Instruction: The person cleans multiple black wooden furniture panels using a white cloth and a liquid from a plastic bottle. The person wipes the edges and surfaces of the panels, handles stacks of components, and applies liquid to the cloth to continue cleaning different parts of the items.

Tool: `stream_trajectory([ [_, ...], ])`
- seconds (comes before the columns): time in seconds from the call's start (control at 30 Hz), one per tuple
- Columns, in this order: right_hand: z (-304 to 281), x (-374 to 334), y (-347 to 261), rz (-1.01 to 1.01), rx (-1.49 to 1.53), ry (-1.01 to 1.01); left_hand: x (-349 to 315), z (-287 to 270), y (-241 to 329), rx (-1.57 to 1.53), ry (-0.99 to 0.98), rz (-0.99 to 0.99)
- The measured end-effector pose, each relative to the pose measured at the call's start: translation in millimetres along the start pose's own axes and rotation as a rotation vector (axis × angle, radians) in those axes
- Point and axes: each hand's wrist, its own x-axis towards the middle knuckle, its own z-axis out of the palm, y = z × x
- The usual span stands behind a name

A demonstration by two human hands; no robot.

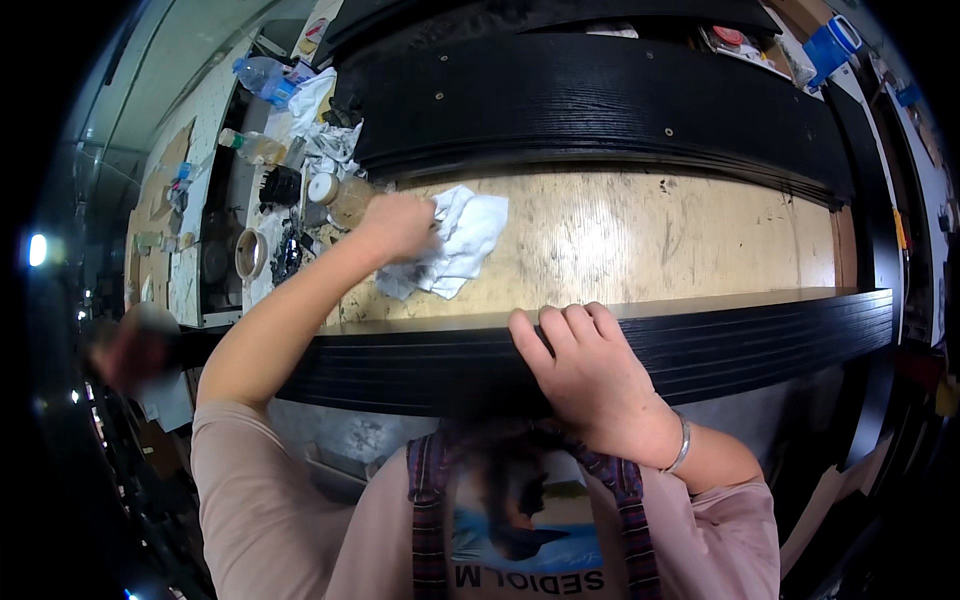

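Observation:
My left hand is closed on a crumpled white cloth, which lies partly spread on the pale wooden tabletop. Its fingertips are smeared by motion and partly hidden. Just behind that hand stands a clear bottle with a white cap and yellowish-brown contents. Along the near side of the table runs a stack of long black boards with a wood-grain finish. My right hand grips the upper edge of this stack, its fingers hooked over the top. A bracelet circles that wrist.
More black panels with small round metal fittings are stacked at the back. Bottles, rags, a tape roll and a dark brush-like block crowd the left side. A blue jug stands at the far right.

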Motion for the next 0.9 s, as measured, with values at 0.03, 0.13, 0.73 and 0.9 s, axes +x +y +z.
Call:
stream_trajectory([
  [0.03, 1, 0, -1, -0.012, -0.039, 0.022, 1, 22, -9, 0.125, -0.097, 0.008],
  [0.13, -2, 3, -3, -0.009, 0.01, 0.002, -3, 23, -18, 0.017, -0.232, 0.078],
  [0.73, -3, 2, -3, -0.01, -0.03, -0.016, -42, -39, -10, -1.431, 0.027, 0.173],
  [0.9, -6, 3, -4, 0.004, 0.026, -0.045, -36, -59, -11, -1.488, 0.126, -0.007],
])
